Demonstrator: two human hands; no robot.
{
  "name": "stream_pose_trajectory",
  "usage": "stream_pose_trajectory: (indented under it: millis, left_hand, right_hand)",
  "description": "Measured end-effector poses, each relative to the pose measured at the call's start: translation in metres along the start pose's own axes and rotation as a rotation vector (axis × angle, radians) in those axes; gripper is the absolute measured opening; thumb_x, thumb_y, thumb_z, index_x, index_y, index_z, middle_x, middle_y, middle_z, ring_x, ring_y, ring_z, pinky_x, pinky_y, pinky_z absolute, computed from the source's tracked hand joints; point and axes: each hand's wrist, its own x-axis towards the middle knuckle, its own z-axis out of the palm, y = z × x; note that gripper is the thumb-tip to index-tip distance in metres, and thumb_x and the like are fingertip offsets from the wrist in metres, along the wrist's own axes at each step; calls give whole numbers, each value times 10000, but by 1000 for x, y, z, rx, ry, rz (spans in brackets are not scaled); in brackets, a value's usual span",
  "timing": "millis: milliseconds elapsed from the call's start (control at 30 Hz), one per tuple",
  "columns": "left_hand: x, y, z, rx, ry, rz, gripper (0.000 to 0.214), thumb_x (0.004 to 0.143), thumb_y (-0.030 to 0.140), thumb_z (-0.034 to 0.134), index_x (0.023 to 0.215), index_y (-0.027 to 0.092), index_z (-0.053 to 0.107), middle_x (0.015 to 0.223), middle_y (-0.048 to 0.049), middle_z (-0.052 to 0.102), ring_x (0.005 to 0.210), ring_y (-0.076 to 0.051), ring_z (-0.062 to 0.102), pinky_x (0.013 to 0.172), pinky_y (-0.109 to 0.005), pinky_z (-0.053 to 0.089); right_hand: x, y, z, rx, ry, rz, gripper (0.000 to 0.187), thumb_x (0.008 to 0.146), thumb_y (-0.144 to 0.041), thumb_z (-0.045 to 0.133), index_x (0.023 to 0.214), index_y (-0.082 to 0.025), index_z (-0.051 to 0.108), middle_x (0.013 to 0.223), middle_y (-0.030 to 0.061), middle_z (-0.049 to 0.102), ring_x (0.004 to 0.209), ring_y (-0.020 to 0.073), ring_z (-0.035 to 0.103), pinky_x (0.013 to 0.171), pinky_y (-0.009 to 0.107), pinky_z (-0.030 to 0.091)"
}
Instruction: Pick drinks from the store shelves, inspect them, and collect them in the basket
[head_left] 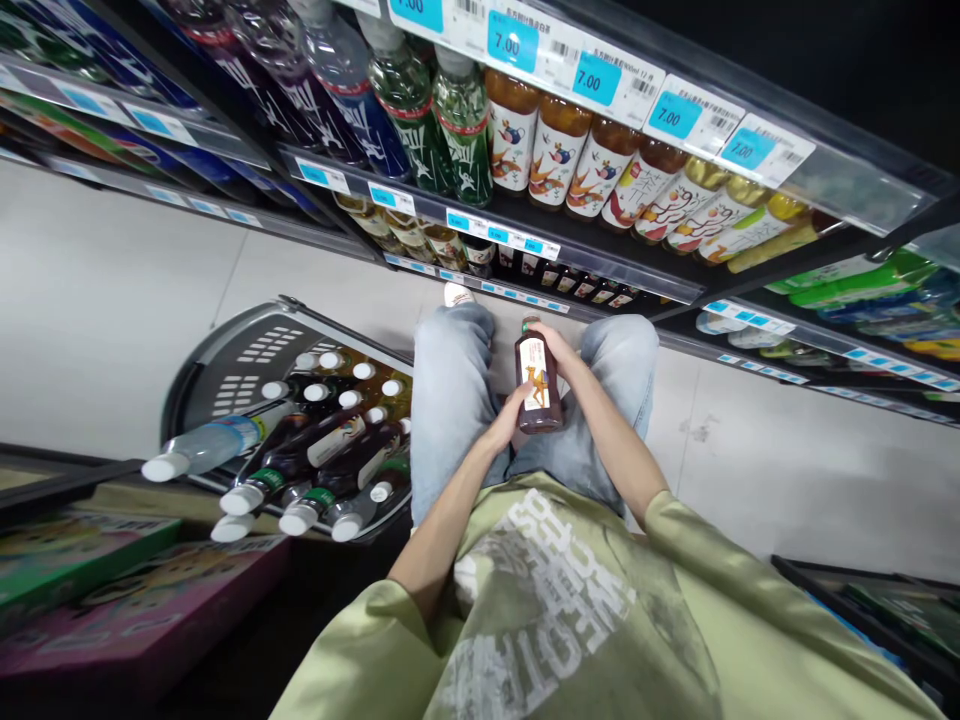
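Observation:
Between my knees I hold a dark tea bottle [528, 360] with a white label showing an orange animal figure. My right hand [561, 348] is wrapped round its upper part near the cap. Lower down, my left hand [508, 425] grips its side, the thumb lying on the label. To my left stands a dark grey shopping basket [196, 375] packed with drink bottles, most with white caps. A clear bottle [214, 445] leans out over its edge.
Ahead, a shelf edge [600, 255] runs across with rows of drink bottles and price tags; smaller dark bottles [570, 278] stand below. Colourful boxes [142, 610] lie at the lower left. Another dark shelf corner [780, 565] is at the lower right. Pale floor tiles lie between.

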Motion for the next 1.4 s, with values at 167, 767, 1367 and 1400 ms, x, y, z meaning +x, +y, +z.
stream_pose_trajectory:
  millis: [167, 767, 1367, 1400]
  left_hand:
    - [-5, -1, -4, 344, 57, 229, 668, 673, 421, 977, 1222, 186, 678, 1210, -127, 790, 1191, -344, 733, 1129, -484, 549]
    - [-50, 43, -5, 921, 265, 903, 763, 917, 418, 740, 1566, 165, 429, 1548, -222, 530, 1445, -349, 541, 1236, -563, 463]
    - [-107, 121, 29, 1557, 274, 651, 178, 872, 351, 677, 981, 212, 682, 776, -18, 716, 723, -197, 681, 683, -296, 499]
    - [-113, 119, 29, 1575, 274, 672, 183, 874, 359, 680, 985, 213, 680, 799, -25, 729, 738, -198, 691, 689, -293, 505]
  right_hand:
    - [-19, -15, 2, 107, -184, -137, 352, 745, -443, 858, 907, -213, 646, 759, 3, 766, 605, 183, 713, 552, 277, 572]
    - [-48, -11, 14, -146, -390, -495, 432, 733, -601, 900, 889, -213, 788, 929, 74, 815, 882, 271, 774, 826, 382, 635]
    - [-87, 10, 18, -343, -706, -633, 381, 610, -332, 952, 914, -189, 771, 872, 29, 792, 820, 244, 733, 773, 333, 577]
    - [-89, 9, 18, -335, -709, -644, 429, 586, -308, 965, 956, -194, 780, 924, 38, 809, 874, 258, 752, 820, 346, 593]
